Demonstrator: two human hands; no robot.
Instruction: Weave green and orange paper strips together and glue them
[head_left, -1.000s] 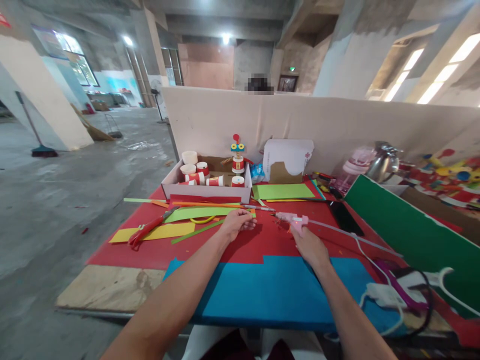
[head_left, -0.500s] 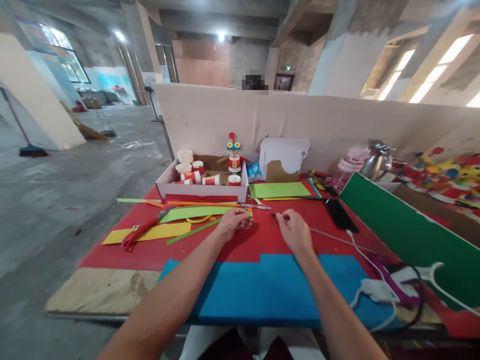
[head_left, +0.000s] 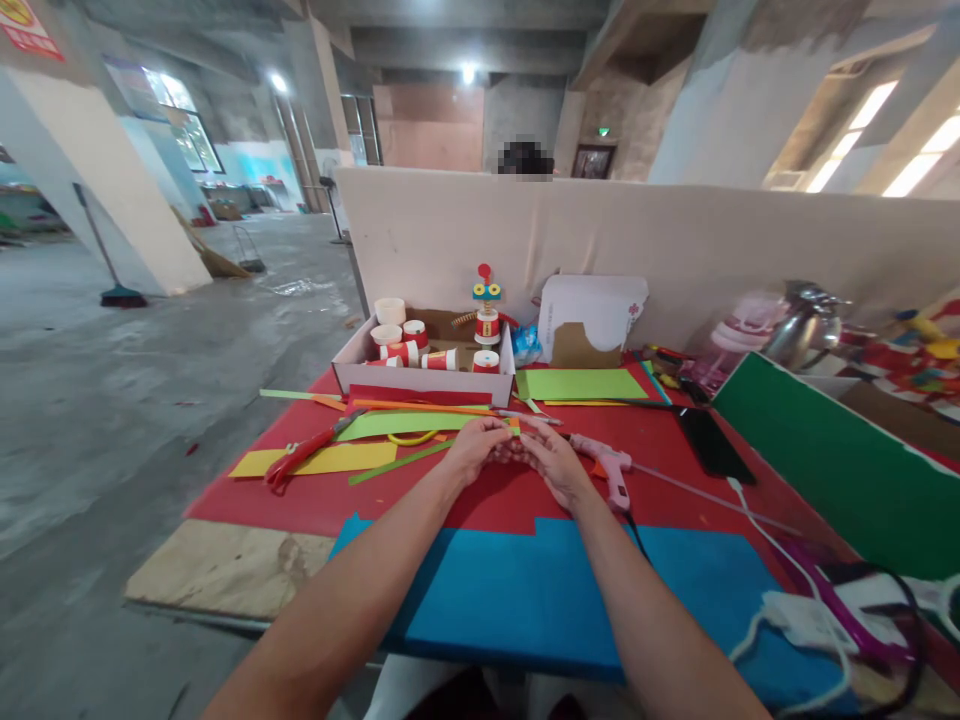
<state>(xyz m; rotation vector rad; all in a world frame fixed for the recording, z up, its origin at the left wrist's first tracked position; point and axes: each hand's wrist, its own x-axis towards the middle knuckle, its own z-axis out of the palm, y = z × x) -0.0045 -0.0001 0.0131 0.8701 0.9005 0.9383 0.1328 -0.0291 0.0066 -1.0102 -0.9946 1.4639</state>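
Observation:
My left hand (head_left: 480,447) and my right hand (head_left: 553,462) meet above the red table covering. Their fingertips close together on a small green and orange paper strip (head_left: 515,426), most of it hidden by the fingers. Just right of my right hand lies a pink hot glue gun (head_left: 611,465), its nozzle toward the hand. Left of my left hand are a narrow green paper strip (head_left: 386,467), a wide light green strip (head_left: 420,425), a yellow paper strip (head_left: 322,458) and red-handled scissors (head_left: 300,455). A pen (head_left: 529,416) lies just beyond my fingers.
Behind stands a white box (head_left: 427,384) with several paper cups and a cup figure (head_left: 487,325). Green paper sheets (head_left: 581,384) lie beside it. On the right are a black phone (head_left: 712,445), a green board (head_left: 832,470), cables and a steel jug (head_left: 810,325). Blue paper (head_left: 480,590) covers the near edge.
My right hand has moved left to the paper strip, and the glue gun it covered now lies uncovered on the table. The whole view has shifted slightly left.

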